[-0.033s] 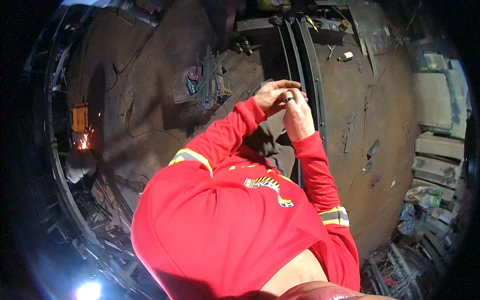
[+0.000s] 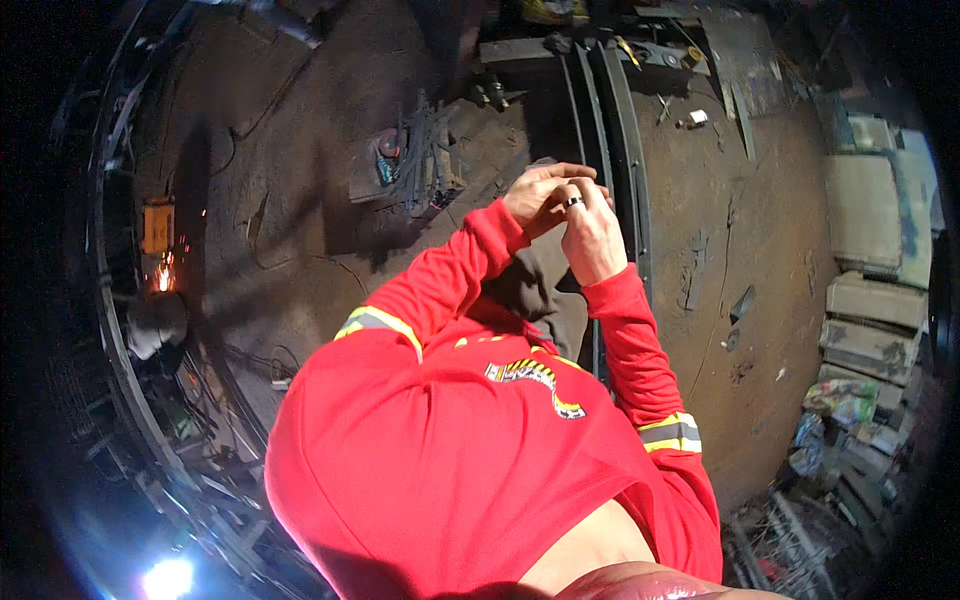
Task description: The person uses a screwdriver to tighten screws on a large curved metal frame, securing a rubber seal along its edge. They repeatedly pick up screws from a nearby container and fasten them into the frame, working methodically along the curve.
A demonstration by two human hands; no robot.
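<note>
In front of my chest my left hand (image 2: 537, 197) and my right hand (image 2: 592, 232) meet, fingertips close together. Both have bent, closed fingers; whatever is pinched between them, if anything, is too small or hidden to make out. A dark ring (image 2: 574, 202) sits on a finger of the right hand. Long dark steel bars (image 2: 622, 130) run away from me just beyond and beside the right hand. Red sleeves with yellow and grey bands cover both my arms.
To the left, a pile of metal strips (image 2: 428, 160) lies on the brown floor. Sparks (image 2: 165, 272) fly by an orange box (image 2: 158, 228), near a crouched person (image 2: 158, 325). A white bottle-like item (image 2: 692, 119) lies beyond the bars. Stacked panels (image 2: 865, 210) line the right side.
The view has shifted slightly, so the surroundings sit a little differently. The sparks at the left have changed shape. My hands keep nearly the same pose, still together.
</note>
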